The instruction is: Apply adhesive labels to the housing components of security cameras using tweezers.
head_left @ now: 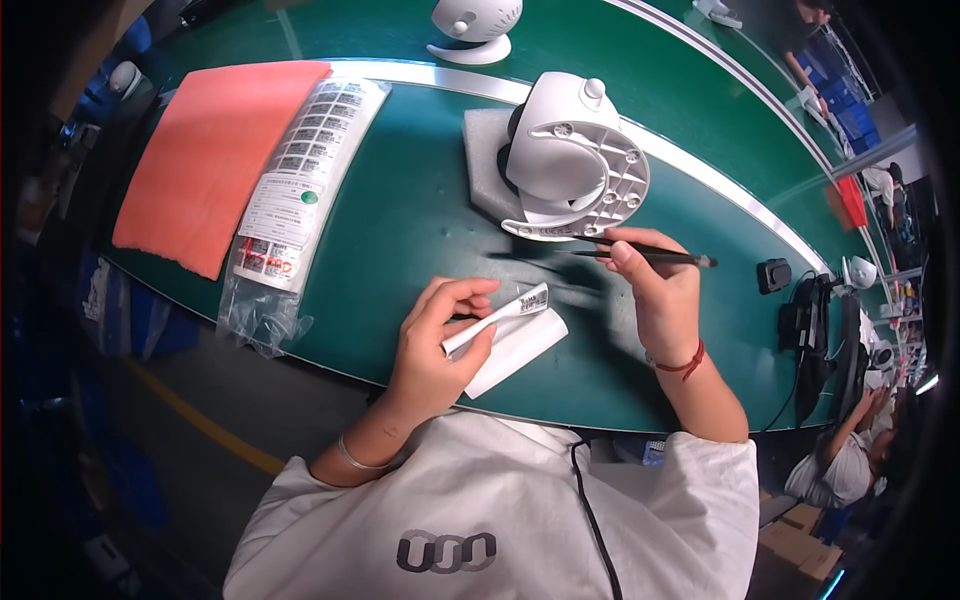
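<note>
My left hand (425, 345) pinches a folded white label sheet (520, 355) near the table's front edge, and a printed label shows at its upper end. To its right, my right hand (665, 305) grips black tweezers (672, 259) whose tips point left, at the lower edge of a white plastic device (560, 155). Whether the tips touch the device, I cannot tell. That device lies tipped over, with the ribbed underside of its curved base showing. Beneath it is a light grey foam block (485, 160).
On the left lie an orange foam sheet (215, 150) and a clear bag of label sheets (300, 180). A similar white device (478, 22) stands on the green strip beyond the pale rail. A small black box (773, 276) and dark cables sit at the right. People work farther right.
</note>
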Demonstrator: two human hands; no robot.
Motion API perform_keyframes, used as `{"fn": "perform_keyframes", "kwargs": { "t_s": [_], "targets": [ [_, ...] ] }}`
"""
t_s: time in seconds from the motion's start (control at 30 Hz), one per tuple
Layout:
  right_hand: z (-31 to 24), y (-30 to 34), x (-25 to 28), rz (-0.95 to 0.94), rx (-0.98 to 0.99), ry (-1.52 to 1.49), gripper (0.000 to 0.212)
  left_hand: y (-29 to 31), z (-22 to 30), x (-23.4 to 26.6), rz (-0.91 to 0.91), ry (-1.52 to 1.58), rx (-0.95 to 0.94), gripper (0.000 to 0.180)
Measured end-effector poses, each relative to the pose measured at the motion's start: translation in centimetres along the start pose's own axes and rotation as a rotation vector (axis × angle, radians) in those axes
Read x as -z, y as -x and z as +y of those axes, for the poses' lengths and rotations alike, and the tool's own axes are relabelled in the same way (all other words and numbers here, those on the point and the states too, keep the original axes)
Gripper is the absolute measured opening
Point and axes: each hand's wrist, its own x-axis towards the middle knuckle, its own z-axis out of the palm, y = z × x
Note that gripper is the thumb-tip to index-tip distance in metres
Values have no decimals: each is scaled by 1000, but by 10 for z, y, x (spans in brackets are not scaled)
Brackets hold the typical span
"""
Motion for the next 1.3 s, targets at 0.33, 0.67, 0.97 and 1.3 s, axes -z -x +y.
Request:
{"fn": "perform_keyframes", "kwargs": {
  "t_s": [0.33, 0.67, 0.97, 1.3],
  "targets": [
    [8, -2, -24, -133, 1114, 975, 27, 1, 8, 1, -16, -25, 22, 38],
    [-2, -4, -20, -116, 1071, 1014, 26, 0, 8, -1, -8, -23, -7, 35],
    [-66, -10, 15, 187, 1346, 742, 18, 3, 5, 4, -103, -245, -127, 29],
    [-85, -83, -13, -269, 811, 1125, 28, 5, 6, 1, -143, -268, -125, 29]
  ]
}}
